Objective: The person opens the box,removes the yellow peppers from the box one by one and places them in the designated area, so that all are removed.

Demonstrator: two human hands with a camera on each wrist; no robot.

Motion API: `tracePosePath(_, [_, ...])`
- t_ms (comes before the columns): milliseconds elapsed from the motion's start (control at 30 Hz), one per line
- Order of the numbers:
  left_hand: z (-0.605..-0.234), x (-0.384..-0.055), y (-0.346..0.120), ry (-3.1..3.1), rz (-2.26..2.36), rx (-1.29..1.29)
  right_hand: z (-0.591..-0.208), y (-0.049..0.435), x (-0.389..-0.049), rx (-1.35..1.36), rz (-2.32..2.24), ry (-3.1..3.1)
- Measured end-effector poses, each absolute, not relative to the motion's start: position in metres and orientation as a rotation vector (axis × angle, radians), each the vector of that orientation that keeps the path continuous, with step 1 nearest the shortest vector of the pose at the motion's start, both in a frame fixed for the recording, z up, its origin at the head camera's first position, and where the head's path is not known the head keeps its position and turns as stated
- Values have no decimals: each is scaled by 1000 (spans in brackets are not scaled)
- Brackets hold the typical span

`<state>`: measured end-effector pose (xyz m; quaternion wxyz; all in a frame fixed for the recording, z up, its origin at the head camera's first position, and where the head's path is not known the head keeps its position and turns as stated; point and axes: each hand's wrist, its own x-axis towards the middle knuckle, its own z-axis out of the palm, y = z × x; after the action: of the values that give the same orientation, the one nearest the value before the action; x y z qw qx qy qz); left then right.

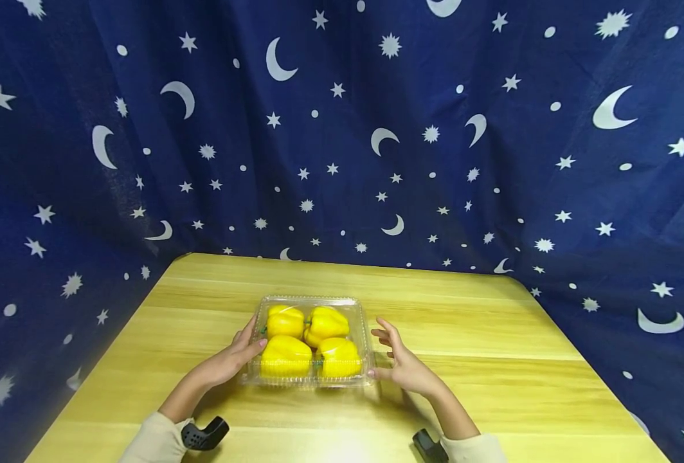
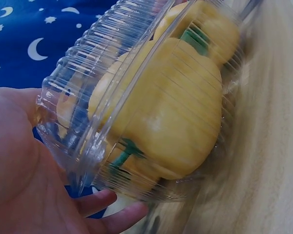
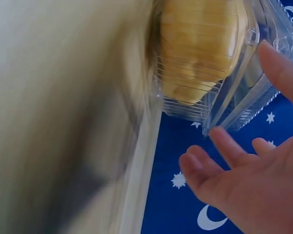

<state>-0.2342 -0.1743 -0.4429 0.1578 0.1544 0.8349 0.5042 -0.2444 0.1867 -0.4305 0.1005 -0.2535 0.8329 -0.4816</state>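
Observation:
A clear plastic clamshell box (image 1: 307, 379) sits on the table with its lid down over several yellow bell peppers (image 1: 285, 355). Green stems show through the plastic in the left wrist view. My left hand (image 1: 229, 363) lies along the box's left side, thumb over the rim and fingers beside the wall. Seen from that wrist, two fingers (image 2: 115, 217) stretch out straight below the box's corner. At the right side, my right hand (image 1: 408, 370) has its thumb tip by the near right corner. Its other fingers (image 3: 229, 146) spread apart, away from the box wall.
The wooden table (image 1: 463, 321) reaches back to a dark blue curtain (image 1: 342, 161) with white moons and stars, which also hangs at both sides. A black wrist device (image 1: 205, 434) is on the left forearm, another (image 1: 430, 445) on the right.

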Motion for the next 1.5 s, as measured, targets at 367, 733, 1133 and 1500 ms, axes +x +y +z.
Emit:
tracePosePath(367, [-442,-228,-175,2398,1425,393,-428,185,-245,-802,-1469,2393])
tracePosePath(733, [-443,-229,-174,2419,1415,349,-436,198,-253,-870,-1573,1985])
tracePosePath(1133, [-437,-216,-188,2435,1391,409,-433,194,-252,-818,-1530,2061])
tracePosePath(1500, [-442,-198,-184,2367,1401,424,-432,193,-255,-850,-1543,2038])
